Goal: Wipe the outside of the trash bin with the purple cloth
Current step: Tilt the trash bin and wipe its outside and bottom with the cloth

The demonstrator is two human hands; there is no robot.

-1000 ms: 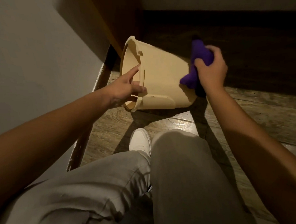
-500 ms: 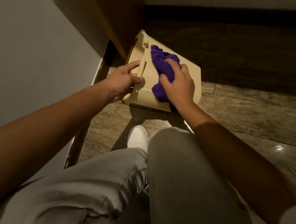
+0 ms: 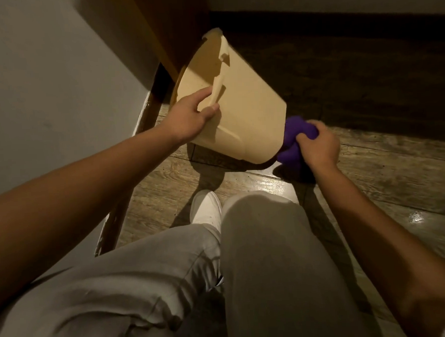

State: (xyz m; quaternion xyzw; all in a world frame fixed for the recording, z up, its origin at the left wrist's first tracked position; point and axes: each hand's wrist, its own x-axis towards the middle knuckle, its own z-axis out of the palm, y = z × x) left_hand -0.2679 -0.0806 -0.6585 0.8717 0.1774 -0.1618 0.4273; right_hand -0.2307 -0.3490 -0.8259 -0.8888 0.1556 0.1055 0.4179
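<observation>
A cream plastic trash bin (image 3: 249,110) is tipped over above the wooden floor, its open mouth turned toward the upper left and its base toward the lower right. My left hand (image 3: 190,116) grips the bin's rim, thumb on the outside and fingers inside. My right hand (image 3: 318,145) is closed on a bunched purple cloth (image 3: 293,141), which presses against the bin's bottom edge at the lower right. Part of the cloth is hidden behind the bin's base.
A grey wall (image 3: 44,87) with a dark baseboard runs along the left, and a brown wooden panel (image 3: 167,29) stands right behind the bin. My legs in grey trousers (image 3: 267,256) and a white shoe (image 3: 205,208) fill the foreground. Plank floor (image 3: 384,180) extends to the right.
My right hand has swept the purple cloth from the bin's upper side near the rim down to its base at the lower right. The bin has tilted, showing its mouth more.
</observation>
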